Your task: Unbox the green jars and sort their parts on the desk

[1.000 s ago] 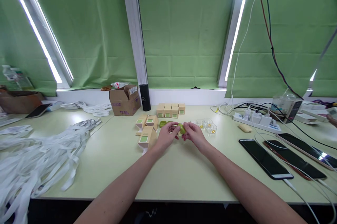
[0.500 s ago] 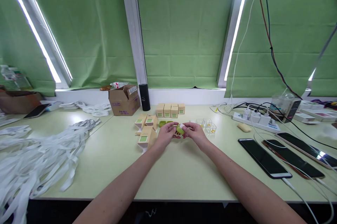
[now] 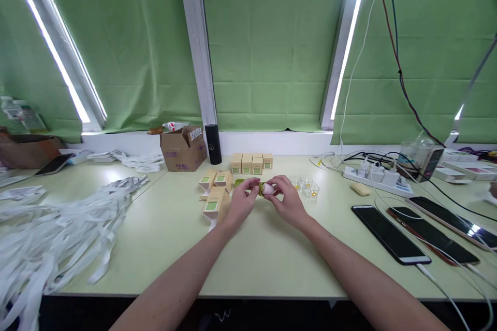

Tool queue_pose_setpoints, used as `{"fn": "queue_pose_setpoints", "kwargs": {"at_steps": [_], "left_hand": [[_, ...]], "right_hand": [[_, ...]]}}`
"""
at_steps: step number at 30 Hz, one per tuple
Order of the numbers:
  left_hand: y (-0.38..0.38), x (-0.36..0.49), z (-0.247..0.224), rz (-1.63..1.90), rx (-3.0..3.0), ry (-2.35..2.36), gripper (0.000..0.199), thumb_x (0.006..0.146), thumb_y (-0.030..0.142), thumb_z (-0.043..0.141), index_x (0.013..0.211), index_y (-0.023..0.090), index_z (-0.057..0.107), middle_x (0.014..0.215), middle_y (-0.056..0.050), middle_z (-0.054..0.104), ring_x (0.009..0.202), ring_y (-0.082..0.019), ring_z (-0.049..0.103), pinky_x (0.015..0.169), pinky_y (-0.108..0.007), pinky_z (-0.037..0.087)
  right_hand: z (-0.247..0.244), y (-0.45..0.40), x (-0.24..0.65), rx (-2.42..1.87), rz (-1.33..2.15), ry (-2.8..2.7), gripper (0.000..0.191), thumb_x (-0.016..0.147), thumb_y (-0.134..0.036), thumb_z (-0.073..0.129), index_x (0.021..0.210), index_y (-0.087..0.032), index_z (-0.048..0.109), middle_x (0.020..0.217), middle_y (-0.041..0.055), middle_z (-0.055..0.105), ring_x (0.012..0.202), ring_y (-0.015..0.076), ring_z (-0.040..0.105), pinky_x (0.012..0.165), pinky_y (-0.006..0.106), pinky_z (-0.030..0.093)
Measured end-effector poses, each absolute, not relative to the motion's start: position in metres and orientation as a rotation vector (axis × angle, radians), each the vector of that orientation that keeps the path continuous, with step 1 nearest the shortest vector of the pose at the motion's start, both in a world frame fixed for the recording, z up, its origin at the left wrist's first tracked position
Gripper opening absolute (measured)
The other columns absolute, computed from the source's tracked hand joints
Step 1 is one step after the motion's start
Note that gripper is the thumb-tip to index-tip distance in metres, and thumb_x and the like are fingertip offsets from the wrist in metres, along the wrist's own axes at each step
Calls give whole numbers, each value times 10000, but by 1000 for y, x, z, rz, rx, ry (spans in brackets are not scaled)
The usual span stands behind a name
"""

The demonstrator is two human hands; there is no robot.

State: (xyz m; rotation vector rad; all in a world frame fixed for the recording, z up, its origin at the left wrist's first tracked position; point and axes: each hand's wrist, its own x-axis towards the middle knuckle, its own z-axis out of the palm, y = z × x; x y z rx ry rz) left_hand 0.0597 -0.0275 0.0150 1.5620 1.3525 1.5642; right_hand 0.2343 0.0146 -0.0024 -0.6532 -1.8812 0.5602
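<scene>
Above the middle of the table, my left hand (image 3: pixel 244 200) pinches a small green piece (image 3: pixel 261 189) at its left side. My right hand (image 3: pixel 286 199) grips a small white piece (image 3: pixel 267 189) that touches the green one. Left of my left hand stand several open beige boxes (image 3: pixel 217 201) with green labels. Another green item (image 3: pixel 239 182) lies just behind my left fingers. Small clear containers (image 3: pixel 311 189) with yellow bits inside sit right of my right hand. Further back is a row of closed beige boxes (image 3: pixel 247 163).
White straps (image 3: pixel 77 222) are heaped at the left. A cardboard box (image 3: pixel 182 150) and a black cylinder (image 3: pixel 213 144) stand at the back. Phones (image 3: pixel 390 233) with cables and a power strip (image 3: pixel 378 181) lie at the right. Part of a hand (image 3: pixel 493 189) shows at the right edge.
The held piece has turned, so more of its white part faces the camera. My right fingers have shifted around it. Part of another hand has appeared at the right edge.
</scene>
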Motion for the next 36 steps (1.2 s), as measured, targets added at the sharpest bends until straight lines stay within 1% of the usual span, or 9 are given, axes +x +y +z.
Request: {"fn": "queue_pose_setpoints", "kwargs": {"at_steps": [4, 6, 11, 15, 18, 24, 29, 33, 36], "left_hand": [[-31, 63, 14, 1500, 1670, 1315, 325, 929, 355, 657, 1206, 191, 699, 1260, -140, 720, 1084, -265, 701, 864, -392, 597], [-31, 65, 11, 1480, 1695, 1284, 370, 931, 374, 667, 1252, 190, 678, 1283, -150, 709, 1053, -258, 707, 824, -383, 612], [-29, 67, 8, 1491, 1678, 1227, 356, 943, 335, 649, 1258, 170, 649, 1259, -151, 711, 1013, -231, 716, 841, -384, 627], [-30, 67, 8, 1482, 1730, 1273, 363, 956, 330, 618, 1279, 167, 637, 1238, -145, 719, 902, -206, 717, 772, -362, 627], [-32, 67, 8, 1488, 1796, 1323, 379, 962, 319, 599, 1310, 173, 632, 1216, -133, 732, 829, -186, 711, 788, -366, 618], [-36, 69, 14, 1462, 1828, 1385, 347, 931, 217, 572, 1259, 189, 680, 1188, -104, 752, 923, -204, 734, 839, -350, 609], [-37, 71, 19, 1426, 1813, 1454, 362, 902, 151, 531, 1211, 200, 713, 1107, -77, 769, 907, -197, 733, 801, -328, 600], [-37, 72, 20, 1431, 1845, 1520, 329, 916, 168, 520, 1163, 211, 734, 1066, -67, 777, 885, -198, 727, 771, -323, 589], [-37, 70, 21, 1456, 1861, 1502, 284, 945, 233, 542, 1152, 207, 735, 1079, -75, 780, 908, -207, 729, 798, -337, 592]], "right_hand": [[-4, 11, 237, -729, 193, -1992, 238, 966, -271, 622, 1203, -252, 609, 1215, 95, 617, 919, 230, 682, 698, 363, 571], [-4, 12, 238, -736, 69, -2013, 242, 979, -272, 607, 1218, -242, 600, 1207, 104, 624, 930, 243, 681, 683, 365, 563], [-3, 15, 240, -656, -162, -2055, 247, 977, -224, 584, 1223, -218, 601, 1164, 129, 641, 1048, 285, 647, 782, 402, 571], [-1, 15, 240, -634, -259, -2101, 261, 997, -192, 536, 1251, -209, 593, 1153, 136, 649, 1022, 281, 647, 765, 399, 557], [0, 15, 241, -631, -284, -2130, 264, 1017, -204, 513, 1271, -216, 582, 1173, 137, 649, 1001, 277, 656, 761, 398, 547], [-1, 15, 240, -635, -157, -2162, 294, 1017, -191, 494, 1309, -224, 519, 1202, 138, 617, 972, 269, 660, 717, 383, 557], [-4, 15, 234, -652, -140, -2204, 321, 1015, -169, 434, 1334, -202, 456, 1204, 170, 576, 964, 296, 646, 696, 418, 577], [-4, 14, 231, -663, -140, -2213, 314, 1017, -148, 375, 1320, -195, 443, 1198, 179, 554, 947, 303, 634, 681, 438, 582], [-4, 14, 231, -645, -48, -2174, 297, 1030, -167, 373, 1316, -206, 444, 1203, 174, 543, 981, 301, 627, 721, 449, 589]]}}
